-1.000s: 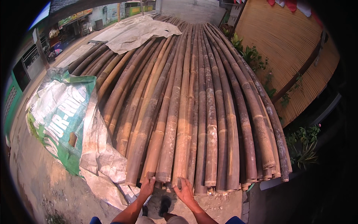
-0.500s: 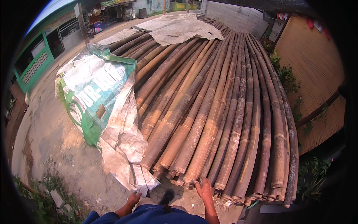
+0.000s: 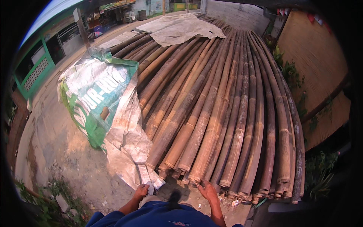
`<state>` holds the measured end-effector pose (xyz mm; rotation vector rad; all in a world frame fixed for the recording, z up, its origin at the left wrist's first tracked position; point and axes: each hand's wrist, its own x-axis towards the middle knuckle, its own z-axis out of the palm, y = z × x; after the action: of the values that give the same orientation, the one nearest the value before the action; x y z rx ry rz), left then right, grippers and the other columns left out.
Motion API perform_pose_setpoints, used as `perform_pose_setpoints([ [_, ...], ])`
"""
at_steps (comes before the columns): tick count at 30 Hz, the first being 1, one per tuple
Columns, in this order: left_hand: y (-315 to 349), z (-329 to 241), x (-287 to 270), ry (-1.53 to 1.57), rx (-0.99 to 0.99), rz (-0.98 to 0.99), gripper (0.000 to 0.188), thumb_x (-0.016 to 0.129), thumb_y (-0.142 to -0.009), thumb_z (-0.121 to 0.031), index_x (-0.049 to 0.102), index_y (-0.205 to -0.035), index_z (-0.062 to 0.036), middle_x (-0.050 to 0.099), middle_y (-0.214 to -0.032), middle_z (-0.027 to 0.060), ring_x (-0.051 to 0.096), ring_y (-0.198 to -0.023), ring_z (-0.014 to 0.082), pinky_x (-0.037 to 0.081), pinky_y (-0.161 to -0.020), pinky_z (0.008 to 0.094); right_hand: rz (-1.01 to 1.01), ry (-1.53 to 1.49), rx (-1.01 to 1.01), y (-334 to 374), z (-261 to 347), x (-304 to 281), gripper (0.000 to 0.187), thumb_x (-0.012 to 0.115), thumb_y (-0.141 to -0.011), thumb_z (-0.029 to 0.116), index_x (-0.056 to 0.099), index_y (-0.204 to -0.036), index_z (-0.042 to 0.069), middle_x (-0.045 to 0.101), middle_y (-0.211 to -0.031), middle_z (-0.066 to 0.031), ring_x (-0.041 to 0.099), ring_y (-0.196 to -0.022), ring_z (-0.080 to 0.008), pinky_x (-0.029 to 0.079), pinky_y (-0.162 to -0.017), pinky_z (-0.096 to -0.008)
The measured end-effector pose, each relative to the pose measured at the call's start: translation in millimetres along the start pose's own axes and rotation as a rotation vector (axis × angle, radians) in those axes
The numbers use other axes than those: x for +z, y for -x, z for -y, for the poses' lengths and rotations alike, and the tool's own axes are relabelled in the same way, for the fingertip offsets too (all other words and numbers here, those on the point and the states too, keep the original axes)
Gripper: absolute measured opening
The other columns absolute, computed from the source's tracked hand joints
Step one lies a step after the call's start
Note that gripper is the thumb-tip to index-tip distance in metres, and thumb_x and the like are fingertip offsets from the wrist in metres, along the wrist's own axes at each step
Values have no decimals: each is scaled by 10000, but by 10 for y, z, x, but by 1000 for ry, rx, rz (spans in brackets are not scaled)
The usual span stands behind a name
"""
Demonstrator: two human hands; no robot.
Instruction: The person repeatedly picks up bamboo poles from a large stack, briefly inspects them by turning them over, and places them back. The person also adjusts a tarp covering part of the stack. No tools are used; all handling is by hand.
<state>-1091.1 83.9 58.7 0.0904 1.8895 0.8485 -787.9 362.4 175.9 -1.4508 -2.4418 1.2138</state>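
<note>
Head view: bamboo poles (image 3: 210, 136) piled, cut ends toward the person.
Tarp (image 3: 121, 130): draped over the poles' left side.
Left hand (image 3: 141, 192): fingers curled by the tarp's corner; cannot tell if pinching.
Right hand (image 3: 207, 190): fingertips at a pole end; grip unclear.

Lettering on green-and-white sheet (image 3: 123, 72): large, white block capitals, set at a slant across the green area. Lettering on blue shirt (image 3: 151, 213): one small, pale line, near the lower picture edge; too small to read. Roadside banner (image 3: 113, 5): markings too small to read.
</note>
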Motion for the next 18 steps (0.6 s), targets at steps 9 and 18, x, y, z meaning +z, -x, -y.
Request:
perform_pose_setpoints([
  [9, 34, 121, -118, 15, -24, -19, 520, 623, -945, -478, 625, -1199, -24, 651, -909, 102, 612, -710, 201, 476, -594, 328, -9, 35, 92, 285, -193, 84, 611, 657, -892, 410, 574, -1360, 25, 656, -1198, -306, 643, -1109, -450, 510, -951, -483],
  [18, -60, 220, -433, 11, -47, 55, 582, 606, -948, -528, 559, -1293, -61, 665, -1013, 138, 677, -789, 247, 496, -573, 361, -15, 65, 191, 538, -90, 433, 643, 631, -894, 432, 558, -1345, -20, 658, -1131, -336, 642, -1087, -456, 514, -927, -501],
])
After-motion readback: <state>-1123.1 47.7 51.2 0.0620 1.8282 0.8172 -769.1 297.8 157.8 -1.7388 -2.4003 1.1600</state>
